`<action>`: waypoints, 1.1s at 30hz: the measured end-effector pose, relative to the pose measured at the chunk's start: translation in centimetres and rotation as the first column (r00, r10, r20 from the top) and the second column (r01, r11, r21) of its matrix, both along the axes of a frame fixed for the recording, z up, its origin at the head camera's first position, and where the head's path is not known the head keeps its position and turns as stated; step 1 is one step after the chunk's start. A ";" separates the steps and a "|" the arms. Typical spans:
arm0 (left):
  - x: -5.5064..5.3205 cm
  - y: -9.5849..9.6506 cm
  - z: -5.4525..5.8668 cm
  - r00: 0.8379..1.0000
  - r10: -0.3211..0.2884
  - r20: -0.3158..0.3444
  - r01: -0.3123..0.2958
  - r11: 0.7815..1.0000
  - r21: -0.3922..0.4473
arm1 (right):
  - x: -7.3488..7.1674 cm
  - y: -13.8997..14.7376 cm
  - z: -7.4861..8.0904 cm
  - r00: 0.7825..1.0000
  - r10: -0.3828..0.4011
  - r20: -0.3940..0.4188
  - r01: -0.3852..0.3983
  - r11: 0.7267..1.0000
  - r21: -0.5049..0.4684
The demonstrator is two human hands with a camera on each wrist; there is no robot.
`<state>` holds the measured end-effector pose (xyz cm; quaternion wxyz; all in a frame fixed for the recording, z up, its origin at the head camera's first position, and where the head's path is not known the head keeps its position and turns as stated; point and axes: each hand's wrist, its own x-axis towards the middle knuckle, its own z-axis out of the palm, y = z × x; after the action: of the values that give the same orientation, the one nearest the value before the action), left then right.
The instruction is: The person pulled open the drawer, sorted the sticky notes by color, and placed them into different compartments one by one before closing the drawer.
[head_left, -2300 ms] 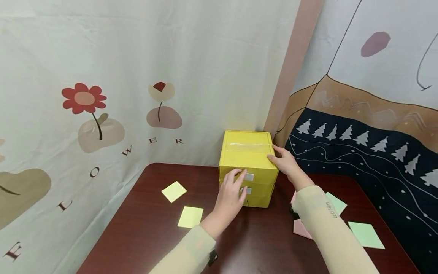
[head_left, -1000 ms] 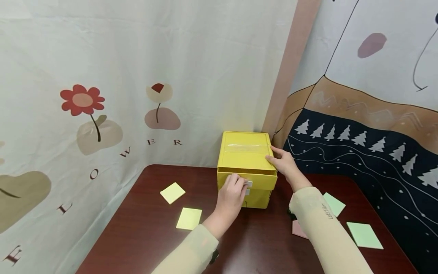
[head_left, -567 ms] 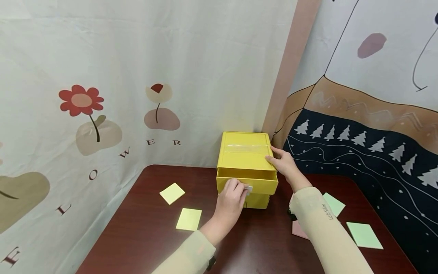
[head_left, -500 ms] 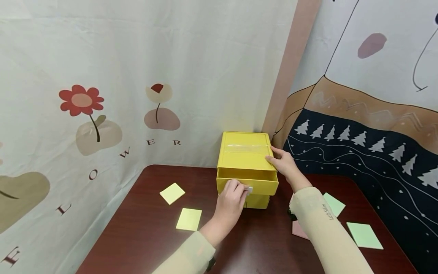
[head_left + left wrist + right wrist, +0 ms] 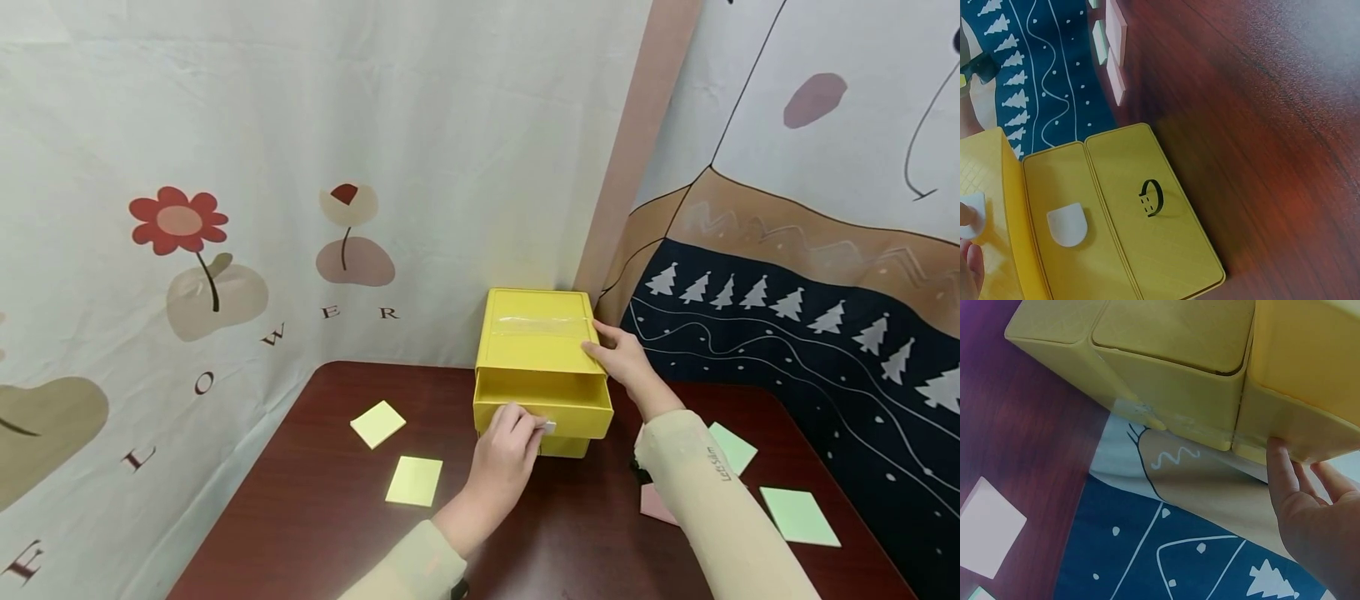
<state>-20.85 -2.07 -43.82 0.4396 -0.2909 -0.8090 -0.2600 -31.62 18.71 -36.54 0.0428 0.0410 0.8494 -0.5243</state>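
A yellow drawer box, with clear tape across its top, stands at the back of the table. My left hand pinches the white tab on the front of the top drawer, which is pulled part way out; its visible inside is bare. In the left wrist view, the lower fronts carry another white tab and a black loop. At the box's upper right side, my right hand rests its thumb on the top edge. Its fingers press nearly straight against the side in the right wrist view.
Two yellow sticky-note pads, a farther pad and a nearer pad, lie left on the dark red table. Right are a green pad and a pink pad, partly behind the sleeve. Printed curtains rise behind the table.
My left hand has taken hold of the white tab and drawn the top drawer out toward me, from closed to part way open. My right hand has stayed on the box.
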 end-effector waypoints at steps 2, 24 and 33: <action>0.1 0.0 0.0 1.000 -0.005 -0.004 0.005 1.000 0.000 | 0.0 0.0 0.0 1.000 0.000 -0.001 0.000 1.000 -0.001; 1.3 -0.3 0.1 0.999 -0.033 -0.013 0.033 0.999 0.001 | 0.0 0.0 0.0 1.000 0.006 -0.013 -0.006 1.000 0.007; 1.7 -0.4 0.1 0.999 -0.049 -0.008 0.049 0.999 0.004 | 0.0 0.1 0.0 1.000 0.005 -0.010 -0.005 1.000 0.010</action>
<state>-19.20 -2.52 -43.70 0.4370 -0.3107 -0.7993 -0.2713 -31.67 18.77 -36.59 0.0396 0.0364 0.8524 -0.5201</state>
